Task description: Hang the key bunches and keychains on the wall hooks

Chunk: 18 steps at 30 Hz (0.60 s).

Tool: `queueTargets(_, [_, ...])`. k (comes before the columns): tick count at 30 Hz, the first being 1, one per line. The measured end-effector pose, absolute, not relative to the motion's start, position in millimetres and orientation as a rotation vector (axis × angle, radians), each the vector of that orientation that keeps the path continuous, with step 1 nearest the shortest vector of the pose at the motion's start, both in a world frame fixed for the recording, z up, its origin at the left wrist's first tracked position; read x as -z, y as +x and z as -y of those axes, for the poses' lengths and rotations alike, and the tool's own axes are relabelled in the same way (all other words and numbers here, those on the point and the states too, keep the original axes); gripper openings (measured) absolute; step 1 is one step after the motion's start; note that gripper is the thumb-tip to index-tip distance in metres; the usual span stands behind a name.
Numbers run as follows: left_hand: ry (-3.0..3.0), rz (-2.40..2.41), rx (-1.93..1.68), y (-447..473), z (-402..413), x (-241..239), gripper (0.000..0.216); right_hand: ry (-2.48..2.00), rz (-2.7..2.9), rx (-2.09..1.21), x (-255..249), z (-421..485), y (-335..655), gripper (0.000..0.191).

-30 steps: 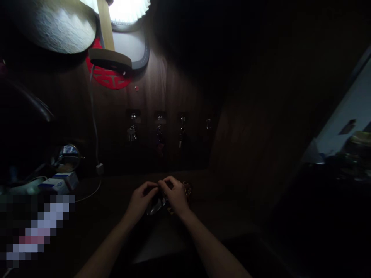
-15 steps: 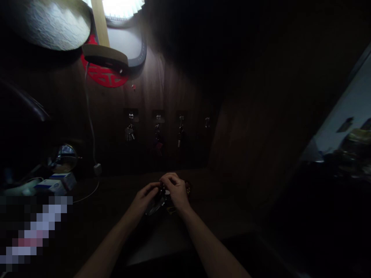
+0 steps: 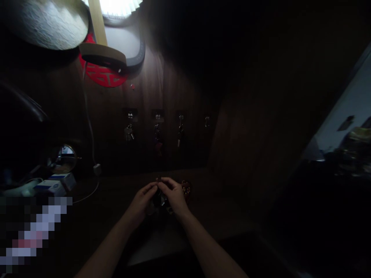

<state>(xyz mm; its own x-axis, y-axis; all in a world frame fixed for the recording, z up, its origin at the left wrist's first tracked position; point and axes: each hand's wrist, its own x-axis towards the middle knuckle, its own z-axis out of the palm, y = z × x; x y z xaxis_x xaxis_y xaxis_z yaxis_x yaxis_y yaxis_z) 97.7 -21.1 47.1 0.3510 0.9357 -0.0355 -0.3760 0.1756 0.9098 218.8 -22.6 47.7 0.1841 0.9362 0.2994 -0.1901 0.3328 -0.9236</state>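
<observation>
Low in the middle of the dark view, my left hand (image 3: 145, 196) and my right hand (image 3: 173, 193) meet at the fingertips. Both are closed in a pinch on what looks like a keychain (image 3: 162, 200), with dark and shiny parts hanging below the fingers. Its exact make-up is hard to see in the dim light. Just behind my right hand lies a reddish-brown item with pale yellow spots (image 3: 186, 188), partly hidden by the hand. Pale, glossy shapes below the fingers are too dark to name.
Bunches of keys (image 3: 129, 133) hang from wall hooks (image 3: 158, 116) beyond my hands; the rightmost hook (image 3: 207, 121) carries no keys. At left are small white-and-blue boxes (image 3: 53, 186), a round mirror (image 3: 65, 159) and a white cable (image 3: 91, 123). A lit lamp (image 3: 118, 8) hangs above.
My right hand has lowered slightly and turned, its fingertips now meeting those of my left hand. The shiny pieces below have shifted, and more of the spotted brown item shows.
</observation>
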Motion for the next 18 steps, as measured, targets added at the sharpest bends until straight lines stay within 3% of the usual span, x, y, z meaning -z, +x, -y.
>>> queueTargets(10, [1.427,-1.093,-1.196,91,8,-49,0.035,-0.93,1.021,-0.793,-47,15,225,0.023])
queueTargets(18, [1.717,-1.442,-1.262,30,-16,-17,0.031,-0.944,1.014,-0.454,-90,-45,278,0.028])
